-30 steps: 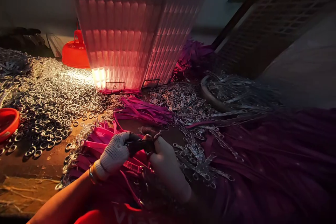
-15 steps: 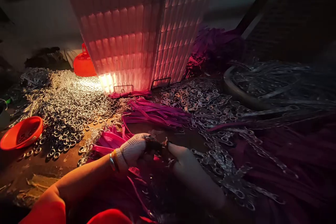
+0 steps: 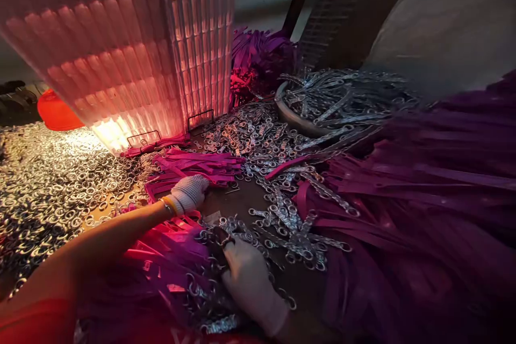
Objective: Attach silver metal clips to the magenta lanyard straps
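Both my hands wear white knit gloves. My left hand (image 3: 188, 192) reaches forward to a bundle of pink straps (image 3: 201, 164) on the table, its fingers curled down at the straps' near end. My right hand (image 3: 246, 279) rests low in front of me on a heap of pink straps with metal rings (image 3: 189, 274), fingers closed on a small dark ringed piece (image 3: 223, 239). Loose metal links (image 3: 282, 220) lie between the two hands and to the right.
A ribbed translucent lamp shade (image 3: 133, 48) glows at the back left. Loose metal rings (image 3: 52, 172) cover the table's left. A round basin of metal strips (image 3: 322, 102) sits at back right. Purple straps (image 3: 423, 188) are heaped on the right. An orange container (image 3: 56, 113) stands behind the lamp.
My left hand let go of the piece and reached forward to the pink strap bundle. My right hand dropped toward me with the piece. The view swung to the right.
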### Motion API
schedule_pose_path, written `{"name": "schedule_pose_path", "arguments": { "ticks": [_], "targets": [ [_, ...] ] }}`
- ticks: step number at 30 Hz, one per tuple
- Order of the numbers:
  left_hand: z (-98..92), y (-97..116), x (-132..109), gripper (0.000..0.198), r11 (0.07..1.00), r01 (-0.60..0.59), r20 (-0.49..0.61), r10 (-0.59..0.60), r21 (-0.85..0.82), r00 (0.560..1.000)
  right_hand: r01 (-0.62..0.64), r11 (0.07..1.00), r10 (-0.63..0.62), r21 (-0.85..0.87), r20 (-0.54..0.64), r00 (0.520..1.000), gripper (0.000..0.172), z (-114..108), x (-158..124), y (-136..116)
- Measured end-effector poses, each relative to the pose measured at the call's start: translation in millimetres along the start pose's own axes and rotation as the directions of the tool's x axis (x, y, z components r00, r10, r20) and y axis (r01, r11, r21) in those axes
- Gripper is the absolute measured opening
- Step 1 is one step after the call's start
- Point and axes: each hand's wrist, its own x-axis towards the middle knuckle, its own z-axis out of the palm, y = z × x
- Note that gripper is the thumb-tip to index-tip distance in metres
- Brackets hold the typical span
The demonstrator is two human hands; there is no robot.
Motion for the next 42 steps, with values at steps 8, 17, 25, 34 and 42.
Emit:
{"name": "schedule_pose_path", "arguments": {
  "ticks": [8,17,25,34,42],
  "targets": [
    [36.8,-5.2,26.0,0.022,0.968,-0.061,0.040,0.053,0.245,0.998,-0.112,0.993,0.106,0.027,0.158,0.982,0.025,-1.8,4.5,0.3],
    [-33.2,10.0,-63.6,0.032,0.973,0.156,0.210,-0.118,-0.172,0.971,-0.126,0.964,0.106,0.232,0.096,0.990,0.031,-27.0,57.8,-0.4],
    [-39.4,23.2,-140.1,0.028,0.770,0.306,0.239,-0.203,-0.560,0.950,0.030,0.989,0.015,-0.148,0.291,0.957,0.021,-28.5,71.9,-50.7],
    [-23.4,10.7,-151.0,0.015,0.986,-0.049,0.138,0.072,-0.160,0.988,0.038,0.969,0.059,-0.245,0.375,0.925,0.030,-30.7,58.6,-56.9],
    [-9.7,-3.3,-163.0,0.023,0.970,-0.043,-0.022,0.039,-0.240,0.999,-0.005,0.973,0.140,-0.231,0.574,0.807,0.031,-37.7,64.6,-64.2]
  ]
}}
